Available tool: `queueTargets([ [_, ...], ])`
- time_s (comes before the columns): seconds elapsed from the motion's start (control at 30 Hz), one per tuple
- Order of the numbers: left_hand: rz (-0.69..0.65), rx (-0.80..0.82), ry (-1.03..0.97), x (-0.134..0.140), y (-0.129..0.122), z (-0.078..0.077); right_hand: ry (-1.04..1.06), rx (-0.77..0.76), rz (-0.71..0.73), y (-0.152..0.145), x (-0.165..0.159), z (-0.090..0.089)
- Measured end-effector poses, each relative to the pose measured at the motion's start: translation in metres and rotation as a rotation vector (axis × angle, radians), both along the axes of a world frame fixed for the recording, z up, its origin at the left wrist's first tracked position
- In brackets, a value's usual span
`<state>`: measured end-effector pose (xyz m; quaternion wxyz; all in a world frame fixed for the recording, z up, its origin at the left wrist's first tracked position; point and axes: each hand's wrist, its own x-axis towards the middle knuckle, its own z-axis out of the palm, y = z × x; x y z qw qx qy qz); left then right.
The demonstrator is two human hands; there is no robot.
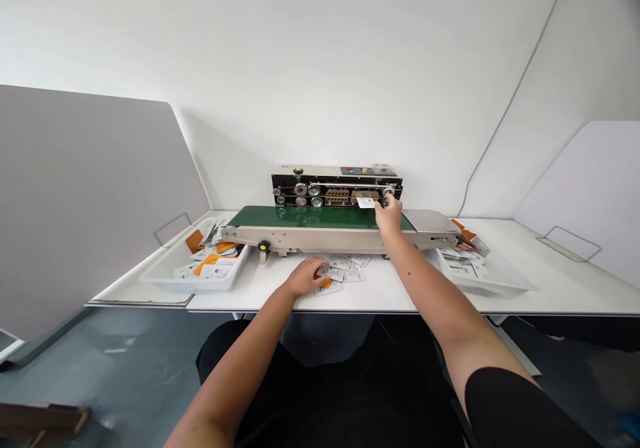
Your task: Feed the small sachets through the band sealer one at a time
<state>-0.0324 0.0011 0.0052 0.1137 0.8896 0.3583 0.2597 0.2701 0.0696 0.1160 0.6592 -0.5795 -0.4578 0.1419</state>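
Note:
A continuous band sealer (337, 181) with a green conveyor belt (300, 217) stands across the table in front of me. My right hand (389, 215) is at the right end of its rollers, fingers curled. Thumb and fingertips close on the near end of a small white packet (365, 203), whose upper edge lies at the sealing slot. Below the conveyor, my left hand (306, 276) rests on the tabletop, its fingers bent round the edge of a printed packet (331, 273). Several more white packets (354, 274) lie loosely overlapped beside it, with a bit of orange showing.
A white plastic bin (195, 284) at the left end holds white and orange packets. Another bin (500, 281) with packets sits at the right end. Grey panels (90, 188) flank the white table (565, 275). A cable (515, 88) runs down the wall.

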Motion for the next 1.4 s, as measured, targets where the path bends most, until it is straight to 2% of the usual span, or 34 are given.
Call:
queueTargets([
  [0.07,-0.052,-0.002,0.046,0.003,0.002,-0.003,-0.224,0.176,-0.015,-0.033,-0.024,-0.017],
  [0.13,-0.076,-0.002,0.07,0.005,0.003,-0.006,-0.469,0.18,0.233,-0.067,-0.049,-0.043],
  [0.2,-0.084,-0.002,0.069,0.006,0.004,-0.009,-0.697,0.117,0.477,-0.091,-0.07,-0.072],
  [0.23,-0.088,-0.002,0.06,0.006,0.004,-0.01,-0.789,0.074,0.549,-0.099,-0.078,-0.087],
  [0.27,-0.093,-0.003,0.047,0.006,0.005,-0.011,-0.858,0.024,0.574,-0.103,-0.083,-0.1],
  [0.33,-0.096,-0.003,0.005,0.005,0.006,-0.012,-0.938,-0.103,0.531,-0.103,-0.089,-0.122],
  [0.43,-0.123,0.002,-0.037,0.003,0.009,-0.013,-0.988,-0.257,0.472,-0.095,-0.088,-0.139],
  [0.57,-0.185,-0.02,0.018,0.002,0.011,-0.013,-1.016,-0.252,0.479,-0.091,-0.084,-0.142],
  [0.73,-0.152,-0.037,0.017,0.001,0.008,-0.012,-1.016,-0.229,0.467,-0.095,-0.083,-0.144],
  [0.9,-0.125,-0.053,-0.044,0.0,0.001,-0.007,-1.013,-0.092,0.464,-0.098,-0.083,-0.139],
  [1.1,-0.051,0.066,-0.149,-0.001,-0.005,-0.002,-0.884,0.026,0.348,-0.109,-0.085,-0.128],
  [1.23,0.008,0.093,-0.14,-0.001,-0.008,-0.005,-0.81,0.062,0.434,-0.111,-0.087,-0.127],
  [1.4,0.07,0.025,-0.145,-0.001,-0.009,-0.007,-0.655,0.093,0.501,-0.109,-0.083,-0.124],
])
